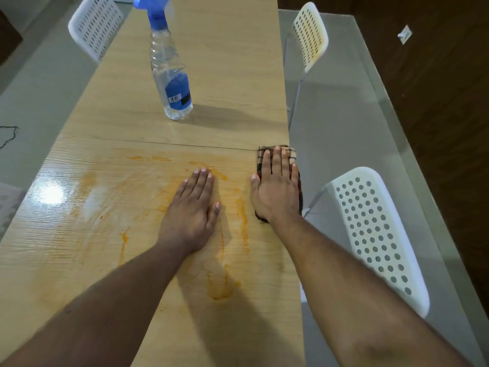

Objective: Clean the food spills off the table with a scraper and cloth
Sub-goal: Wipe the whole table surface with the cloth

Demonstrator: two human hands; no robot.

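Far left: glossy wood-grain desk (66, 260), wet sheen and glare patch, likely slick under a flat palm. Orange food smears (222, 287) across the near panel, thin streaks plus a thicker ring near the front edge; looks half-dried, probably needs firm rubbing or scraping. Centre: left hand (191, 207) flat on the desk among the smears, fingers straight, grip released, holding nothing. Behind, spray bottle (172, 75) upright, clear with blue label and blue trigger head, well apart from both hands. Right: right hand (275, 189) pressed flat on the checked cloth (264, 154) at the desk's right edge, fingers straight, not clenched. Cloth folded, soft, limp, light; best bunched under the palm or pinched at a folded edge. No scraper in view. White perforated chairs (378, 234) beside the desk.
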